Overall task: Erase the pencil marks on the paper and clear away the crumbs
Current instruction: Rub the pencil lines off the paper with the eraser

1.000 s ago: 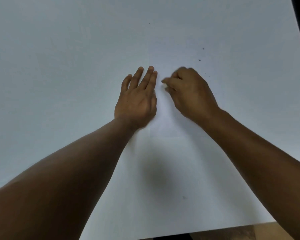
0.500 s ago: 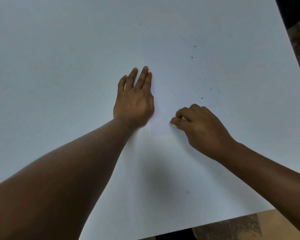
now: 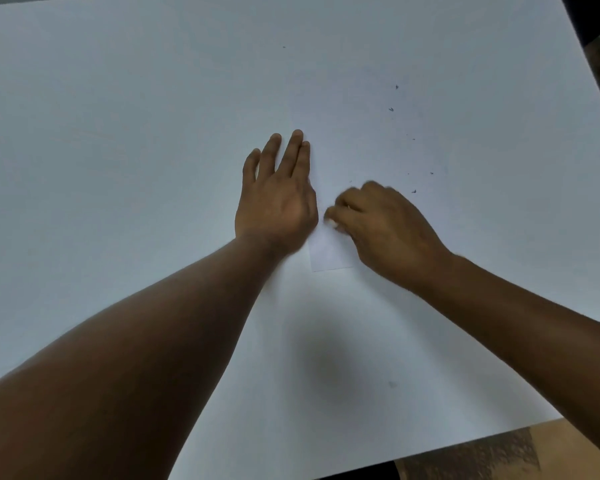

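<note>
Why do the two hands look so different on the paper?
The left hand lies flat with straight fingers pressing on the paper; the right hand is curled up, fingertips pinched as if around something small, too blurred to name. The left hand looks sharp, the right hand blurry. The dark crumbs lie beyond the right hand, none by the left. Both touch the paper.

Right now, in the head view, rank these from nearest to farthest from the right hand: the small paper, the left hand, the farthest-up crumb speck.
1. small paper: under the right hand.
2. left hand: just left, beside it.
3. crumb speck: well above, farthest.
</note>
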`<control>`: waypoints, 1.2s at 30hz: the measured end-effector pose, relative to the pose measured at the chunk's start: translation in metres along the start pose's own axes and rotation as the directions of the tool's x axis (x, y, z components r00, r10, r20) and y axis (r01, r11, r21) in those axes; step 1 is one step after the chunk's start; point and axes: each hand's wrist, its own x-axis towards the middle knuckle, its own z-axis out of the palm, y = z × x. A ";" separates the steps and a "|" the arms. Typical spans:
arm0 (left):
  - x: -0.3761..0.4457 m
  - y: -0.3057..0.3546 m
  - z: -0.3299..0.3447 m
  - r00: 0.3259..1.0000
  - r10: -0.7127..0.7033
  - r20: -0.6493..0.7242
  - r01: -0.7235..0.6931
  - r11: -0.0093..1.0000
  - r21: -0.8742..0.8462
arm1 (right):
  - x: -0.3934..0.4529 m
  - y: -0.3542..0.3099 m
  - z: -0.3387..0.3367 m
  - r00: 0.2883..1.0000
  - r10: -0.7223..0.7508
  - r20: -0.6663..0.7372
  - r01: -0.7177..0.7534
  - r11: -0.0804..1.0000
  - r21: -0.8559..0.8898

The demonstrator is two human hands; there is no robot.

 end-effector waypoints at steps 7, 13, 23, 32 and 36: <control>-0.001 0.002 -0.001 1.000 -0.001 0.015 0.002 1.000 -0.013 | -0.053 0.012 -0.016 0.998 0.040 0.052 -0.048 0.985 0.165; -0.002 0.002 -0.001 1.000 -0.005 0.007 0.005 1.000 -0.011 | 0.033 0.067 -0.028 0.946 0.270 -0.179 -0.253 0.961 0.113; -0.001 0.002 0.002 1.000 -0.014 -0.022 0.013 0.999 -0.037 | 0.059 0.072 -0.013 0.982 0.158 -0.103 -0.159 0.987 -0.005; 0.004 -0.002 -0.002 0.994 0.013 -0.112 -0.027 0.991 -0.133 | 0.055 0.077 -0.009 0.980 0.173 -0.100 -0.171 0.985 0.026; 0.036 -0.002 -0.013 0.985 0.045 -0.167 -0.076 0.980 -0.184 | 0.066 0.078 -0.017 0.986 0.167 -0.025 -0.168 0.985 -0.027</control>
